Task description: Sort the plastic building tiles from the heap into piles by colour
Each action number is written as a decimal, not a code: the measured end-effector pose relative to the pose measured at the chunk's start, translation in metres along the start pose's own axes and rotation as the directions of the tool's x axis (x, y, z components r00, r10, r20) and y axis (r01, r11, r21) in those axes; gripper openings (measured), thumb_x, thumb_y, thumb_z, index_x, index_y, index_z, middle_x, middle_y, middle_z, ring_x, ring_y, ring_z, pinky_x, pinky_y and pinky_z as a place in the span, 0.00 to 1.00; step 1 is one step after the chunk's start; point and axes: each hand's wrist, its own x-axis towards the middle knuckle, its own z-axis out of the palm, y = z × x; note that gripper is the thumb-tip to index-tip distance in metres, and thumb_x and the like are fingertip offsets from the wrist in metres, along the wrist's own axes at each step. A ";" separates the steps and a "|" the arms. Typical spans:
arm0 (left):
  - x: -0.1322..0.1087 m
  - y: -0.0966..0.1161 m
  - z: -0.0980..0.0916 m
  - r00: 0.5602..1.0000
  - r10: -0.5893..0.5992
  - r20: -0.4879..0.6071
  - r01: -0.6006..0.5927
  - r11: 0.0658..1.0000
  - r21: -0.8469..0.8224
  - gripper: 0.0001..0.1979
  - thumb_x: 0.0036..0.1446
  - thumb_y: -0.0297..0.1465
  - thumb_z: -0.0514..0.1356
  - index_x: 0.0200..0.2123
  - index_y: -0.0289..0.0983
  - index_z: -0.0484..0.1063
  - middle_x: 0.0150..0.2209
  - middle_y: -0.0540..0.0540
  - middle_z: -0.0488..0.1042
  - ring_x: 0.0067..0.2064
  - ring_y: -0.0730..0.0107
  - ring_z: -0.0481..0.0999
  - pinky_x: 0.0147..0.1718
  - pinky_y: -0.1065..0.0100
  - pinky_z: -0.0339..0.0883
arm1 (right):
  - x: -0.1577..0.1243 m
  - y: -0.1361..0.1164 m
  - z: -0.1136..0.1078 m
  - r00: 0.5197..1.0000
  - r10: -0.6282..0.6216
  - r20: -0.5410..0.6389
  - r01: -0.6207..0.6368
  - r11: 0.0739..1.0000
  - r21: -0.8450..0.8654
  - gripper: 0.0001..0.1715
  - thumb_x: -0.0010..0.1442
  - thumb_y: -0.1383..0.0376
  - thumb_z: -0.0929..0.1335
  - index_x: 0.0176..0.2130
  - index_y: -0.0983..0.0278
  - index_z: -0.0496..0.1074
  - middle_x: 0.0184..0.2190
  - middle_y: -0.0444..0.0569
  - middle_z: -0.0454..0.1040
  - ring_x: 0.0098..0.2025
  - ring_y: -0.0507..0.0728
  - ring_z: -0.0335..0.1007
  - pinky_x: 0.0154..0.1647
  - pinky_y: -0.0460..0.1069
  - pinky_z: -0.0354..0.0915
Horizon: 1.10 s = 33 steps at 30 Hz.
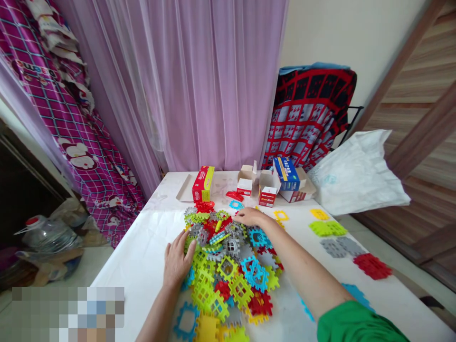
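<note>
A heap of plastic building-block plates (203,289) with toothed edges lies in front of me, in green, grey, red, blue and yellow; some have window cut-outs. At the heap's left edge, my left hand (177,259) rests with fingers and thumb apart, touching the outer pieces and holding nothing visible. My right hand (250,217) reaches across the heap's far right side. Its fingers stretch left over the pieces, close to a red plate (225,225), and their tips are partly hidden. A round blue-and-green piece (216,240) sits tilted on top between my hands.
Small cartons, among them a red and yellow box (203,184) and a blue box (287,174), stand along the far edge of the white table (135,266). Sorted yellow (319,214), green (327,228), grey (342,247) and red plates (372,266) line the right side, beside a white bag (356,175).
</note>
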 end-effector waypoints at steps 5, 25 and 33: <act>0.001 -0.001 0.002 1.000 0.017 -0.011 -0.017 1.000 -0.017 0.23 0.64 0.42 0.48 0.58 0.42 0.67 0.61 0.41 0.67 0.63 0.58 0.63 0.62 0.44 0.49 | 0.031 -0.034 -0.005 1.000 -0.009 0.008 0.009 0.999 -0.039 0.20 0.58 0.50 0.65 0.39 0.57 0.80 0.40 0.48 0.80 0.43 0.59 0.74 0.41 0.49 0.65; 0.000 -0.006 0.007 0.999 0.034 -0.039 -0.034 0.999 -0.007 0.23 0.63 0.43 0.51 0.58 0.42 0.67 0.60 0.41 0.69 0.62 0.58 0.66 0.63 0.44 0.48 | 0.026 -0.076 0.013 0.942 -0.315 0.119 0.314 0.949 0.025 0.19 0.55 0.63 0.66 0.46 0.58 0.78 0.48 0.47 0.78 0.49 0.59 0.72 0.47 0.48 0.65; 0.008 -0.012 0.006 0.993 0.096 -0.075 -0.104 0.988 -0.118 0.24 0.62 0.46 0.50 0.54 0.40 0.71 0.58 0.39 0.71 0.60 0.55 0.67 0.61 0.48 0.56 | -0.066 -0.024 -0.017 0.904 -0.428 -0.014 0.428 0.902 0.064 0.20 0.49 0.72 0.64 0.37 0.58 0.80 0.41 0.45 0.80 0.47 0.58 0.72 0.52 0.51 0.63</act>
